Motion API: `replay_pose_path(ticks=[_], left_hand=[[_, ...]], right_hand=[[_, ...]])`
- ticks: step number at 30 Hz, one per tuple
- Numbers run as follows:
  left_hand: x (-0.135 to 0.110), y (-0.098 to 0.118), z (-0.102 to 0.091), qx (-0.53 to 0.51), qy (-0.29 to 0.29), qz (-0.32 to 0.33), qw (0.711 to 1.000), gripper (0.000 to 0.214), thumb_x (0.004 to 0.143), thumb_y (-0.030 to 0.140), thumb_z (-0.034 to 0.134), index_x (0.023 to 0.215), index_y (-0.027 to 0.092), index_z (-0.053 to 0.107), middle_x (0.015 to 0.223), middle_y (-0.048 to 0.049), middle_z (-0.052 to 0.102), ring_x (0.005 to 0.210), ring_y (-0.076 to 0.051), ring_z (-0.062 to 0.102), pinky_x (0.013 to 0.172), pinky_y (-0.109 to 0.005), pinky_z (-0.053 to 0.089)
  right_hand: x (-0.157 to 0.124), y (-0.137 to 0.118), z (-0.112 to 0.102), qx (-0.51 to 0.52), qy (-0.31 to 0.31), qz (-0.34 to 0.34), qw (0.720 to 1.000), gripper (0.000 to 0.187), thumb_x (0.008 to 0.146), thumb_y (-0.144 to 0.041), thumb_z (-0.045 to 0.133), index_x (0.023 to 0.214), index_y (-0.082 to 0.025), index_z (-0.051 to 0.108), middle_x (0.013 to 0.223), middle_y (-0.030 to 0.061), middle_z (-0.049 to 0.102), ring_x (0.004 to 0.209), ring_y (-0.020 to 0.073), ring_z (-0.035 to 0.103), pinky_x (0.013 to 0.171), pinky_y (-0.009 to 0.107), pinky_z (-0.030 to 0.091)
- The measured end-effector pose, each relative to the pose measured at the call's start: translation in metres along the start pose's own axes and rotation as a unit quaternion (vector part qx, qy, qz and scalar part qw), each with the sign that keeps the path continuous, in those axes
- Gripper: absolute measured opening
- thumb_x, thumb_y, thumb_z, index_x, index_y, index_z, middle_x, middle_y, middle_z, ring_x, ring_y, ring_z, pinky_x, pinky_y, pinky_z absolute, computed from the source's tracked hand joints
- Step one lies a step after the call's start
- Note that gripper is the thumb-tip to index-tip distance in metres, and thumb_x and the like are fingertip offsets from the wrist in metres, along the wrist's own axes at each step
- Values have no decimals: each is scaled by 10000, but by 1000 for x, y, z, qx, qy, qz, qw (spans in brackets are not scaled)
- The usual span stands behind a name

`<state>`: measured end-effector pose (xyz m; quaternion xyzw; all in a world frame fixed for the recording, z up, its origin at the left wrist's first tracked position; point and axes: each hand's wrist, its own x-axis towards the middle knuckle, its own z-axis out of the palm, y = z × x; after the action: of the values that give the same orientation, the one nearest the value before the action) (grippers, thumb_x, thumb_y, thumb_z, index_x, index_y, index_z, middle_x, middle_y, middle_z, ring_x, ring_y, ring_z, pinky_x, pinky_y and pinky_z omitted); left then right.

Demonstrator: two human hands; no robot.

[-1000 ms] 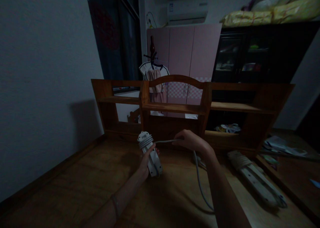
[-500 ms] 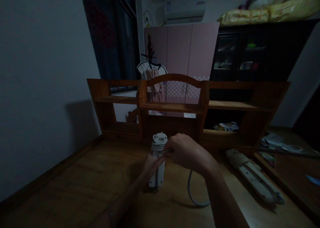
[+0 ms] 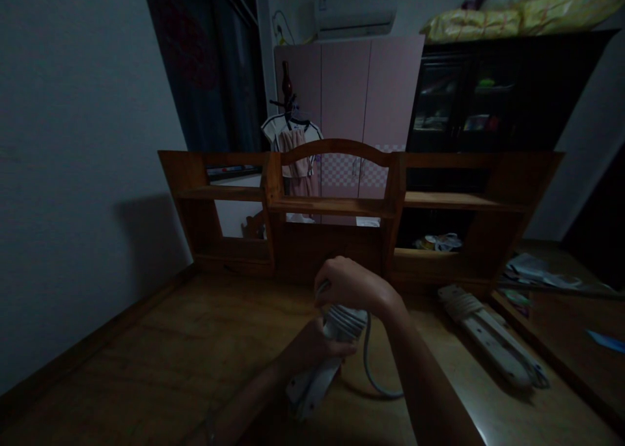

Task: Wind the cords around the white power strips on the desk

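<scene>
A white power strip (image 3: 315,389) is tilted above the wooden surface, its upper end leaning right, with several turns of cord around that end. My left hand (image 3: 312,345) is closed around its middle, below the wound cord. Above the strip's top end, my right hand (image 3: 351,286) is closed on the grey power cord (image 3: 370,358), pinched between thumb and fingers. A loose length of that cord hangs in a curve to the right of the strip. My right hand hides part of the strip's top end.
A second power strip (image 3: 488,338) with wound cord lies on the wooden surface (image 3: 195,342) to the right. A wooden shelf unit (image 3: 332,205) spans the back. At the left is a wall (image 3: 73,172); a raised wooden edge (image 3: 541,368) runs along the right.
My left hand has taken hold of the power strip and tilted it rightward. My right hand has moved slightly, still gripping the cord. The view has shifted a little.
</scene>
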<state>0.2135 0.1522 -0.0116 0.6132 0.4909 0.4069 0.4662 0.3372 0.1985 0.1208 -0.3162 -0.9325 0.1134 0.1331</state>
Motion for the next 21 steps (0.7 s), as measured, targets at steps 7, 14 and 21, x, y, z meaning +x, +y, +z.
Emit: replay_pose_path(ticks=[7,14,21], left_hand=[[-7,3,3,52,-92,23,994,284,653,351,726,860,164,670,771,-40,680,631,-171,588,510,-225,427],[-8,-3,-2,63,-65,-4,996,586,529,402,815,1033,158,640,969,-79,683,866,-234,625,680,-265,498],[-6,-8,-5,-94,-129,2,987,540,575,341,808,1034,132,614,821,-75,688,690,-207,655,629,-308,531]], right_hand=[[12,53,16,150,-84,14,985,330,634,-464,734,781,-169,735,664,-16,660,623,113,575,510,168,373],[12,85,30,260,-171,46,949,443,615,-537,728,806,-138,705,649,-27,604,575,80,500,499,165,368],[17,100,46,234,-189,116,947,300,723,-425,672,779,-130,665,644,-39,601,582,82,527,561,184,425]])
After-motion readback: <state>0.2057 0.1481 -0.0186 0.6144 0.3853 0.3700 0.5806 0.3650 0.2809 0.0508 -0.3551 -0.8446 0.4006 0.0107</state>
